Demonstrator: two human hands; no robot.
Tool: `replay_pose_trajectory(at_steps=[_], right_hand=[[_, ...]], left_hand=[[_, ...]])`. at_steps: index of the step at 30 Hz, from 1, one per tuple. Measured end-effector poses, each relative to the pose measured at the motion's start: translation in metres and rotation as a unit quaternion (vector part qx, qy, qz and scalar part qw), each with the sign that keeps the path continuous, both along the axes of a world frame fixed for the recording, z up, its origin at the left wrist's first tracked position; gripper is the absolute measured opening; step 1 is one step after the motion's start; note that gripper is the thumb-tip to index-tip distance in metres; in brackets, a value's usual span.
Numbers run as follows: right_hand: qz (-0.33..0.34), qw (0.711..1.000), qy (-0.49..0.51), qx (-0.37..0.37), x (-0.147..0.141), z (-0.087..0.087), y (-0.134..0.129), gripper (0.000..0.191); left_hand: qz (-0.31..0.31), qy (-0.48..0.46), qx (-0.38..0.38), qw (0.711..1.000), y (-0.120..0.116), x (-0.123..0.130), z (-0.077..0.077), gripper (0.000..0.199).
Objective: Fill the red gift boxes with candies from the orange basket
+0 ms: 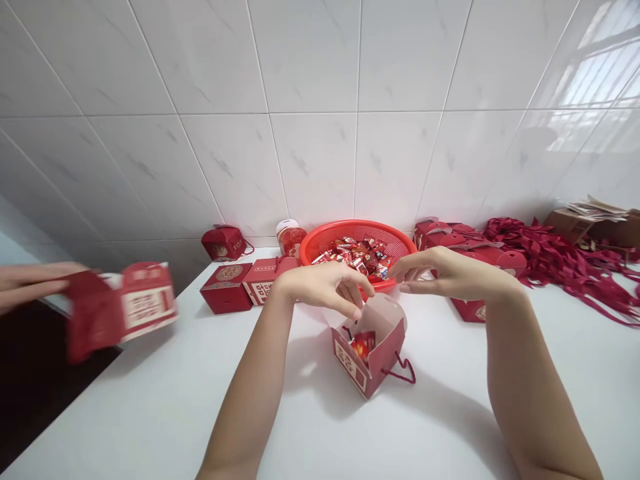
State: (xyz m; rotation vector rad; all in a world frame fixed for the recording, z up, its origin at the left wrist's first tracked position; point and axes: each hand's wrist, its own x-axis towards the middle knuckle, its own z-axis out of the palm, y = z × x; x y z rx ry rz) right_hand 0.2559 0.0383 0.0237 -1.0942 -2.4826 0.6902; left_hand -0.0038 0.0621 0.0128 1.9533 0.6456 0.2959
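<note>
A red gift box [370,363] with a cream label and a twisted cord handle stands open on the white table in front of me. Red wrapped candies [363,345] lie inside it. Over the box's opening hovers my left hand [330,288], fingers loosely curled, thumb and forefinger apart, nothing visible between them. My right hand [443,272] is at the near right rim of the red plastic basket [313,243], fingers stretched to the left and holding nothing I can see. Many wrapped candies [357,253] fill the basket.
At left, another person's hand [35,285] holds a blurred red box [147,300] over the table edge. Closed red boxes [226,288] and a round container [290,237] stand left of the basket. More boxes [440,233], red ribbons [555,260] and a cardboard box [570,223] lie right.
</note>
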Motion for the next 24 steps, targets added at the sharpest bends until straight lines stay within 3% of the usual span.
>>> replay_pose_trajectory(at_steps=[6, 11, 16, 24], right_hand=[[-0.177, 0.982, -0.024, 0.066, 0.000, -0.033, 0.042, 0.024], [-0.282, 0.947, -0.144, 0.056, -0.008, -0.058, 0.079, 0.039], [-0.287, 0.916, -0.281, 0.010, -0.021, -0.058, 0.110, 0.049], [-0.239, 0.905, -0.349, -0.051, -0.035, -0.069, 0.134, 0.052]], left_hand=[[0.047, 0.068, 0.134, 0.988, 0.002, -0.007, -0.005, 0.025], [0.053, 0.159, 0.140, 0.976, -0.006, -0.011, 0.003, 0.039], [0.060, 0.192, 0.142, 0.969, -0.010, -0.015, 0.008, 0.042], [0.066, 0.192, 0.137, 0.970, -0.010, -0.019, 0.007, 0.044]])
